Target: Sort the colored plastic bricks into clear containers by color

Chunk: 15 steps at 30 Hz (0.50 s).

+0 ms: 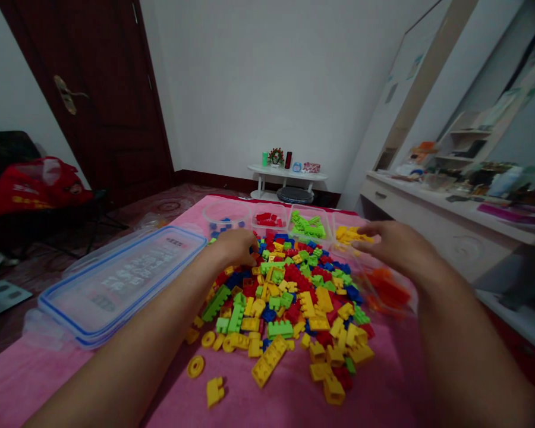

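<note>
A heap of red, yellow, green and blue plastic building blocks (289, 303) lies on a pink cloth (383, 392). My left hand (236, 245) rests curled on the heap's far left edge, fingers closed over blocks there. My right hand (395, 245) hovers at the far right, fingers stretched toward the clear tub of yellow blocks (350, 235). Beside it stand clear tubs with green blocks (308, 224), red blocks (268, 219) and blue blocks (225, 221).
A clear lid with blue rim (116, 285) lies left of the heap. A clear bag with orange pieces (386, 288) sits at the right. Behind are a dark door (102, 89), a small white table (288, 173) and a white dresser (450, 220).
</note>
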### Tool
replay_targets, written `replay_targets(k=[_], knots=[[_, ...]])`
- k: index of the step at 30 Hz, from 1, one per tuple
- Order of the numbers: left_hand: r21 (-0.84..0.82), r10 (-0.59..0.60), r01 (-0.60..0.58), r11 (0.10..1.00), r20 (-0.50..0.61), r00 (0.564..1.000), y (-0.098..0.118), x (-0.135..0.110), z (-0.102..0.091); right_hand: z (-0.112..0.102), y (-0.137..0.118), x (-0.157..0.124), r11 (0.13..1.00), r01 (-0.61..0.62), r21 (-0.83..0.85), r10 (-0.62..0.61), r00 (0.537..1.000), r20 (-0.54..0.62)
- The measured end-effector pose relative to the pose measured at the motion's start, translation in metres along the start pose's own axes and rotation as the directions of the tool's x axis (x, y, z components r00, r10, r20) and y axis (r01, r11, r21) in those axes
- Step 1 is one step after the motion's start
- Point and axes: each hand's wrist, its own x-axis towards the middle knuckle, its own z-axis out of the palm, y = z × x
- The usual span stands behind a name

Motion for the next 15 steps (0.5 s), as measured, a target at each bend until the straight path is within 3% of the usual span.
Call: replay_targets(k=[4, 7, 11, 15], knots=[[-0.036, 0.107, -0.105, 0.994, 0.039, 0.994, 0.001, 0.003, 0.007, 0.009, -0.051, -0.008, 0.993, 0.113, 0.018, -0.114, 0.975, 0.193], [-0.135, 0.141, -0.136, 0.982, 0.03, 0.99, -0.005, 0.008, 0.013, 0.019, -0.069, -0.015, 0.987, 0.155, -0.048, -0.133, 0.94, 0.313], [-0.245, 0.107, -0.083, 0.966, 0.085, 0.991, -0.01, 0.012, 0.018, 0.026, -0.077, -0.021, 0.981, 0.174, -0.083, -0.135, 0.929, 0.346], [-0.268, 0.103, -0.072, 0.961, 0.104, 0.989, -0.016, 0.008, 0.006, 0.027, -0.081, -0.023, 0.977, 0.203, -0.059, -0.171, 0.924, 0.342]])
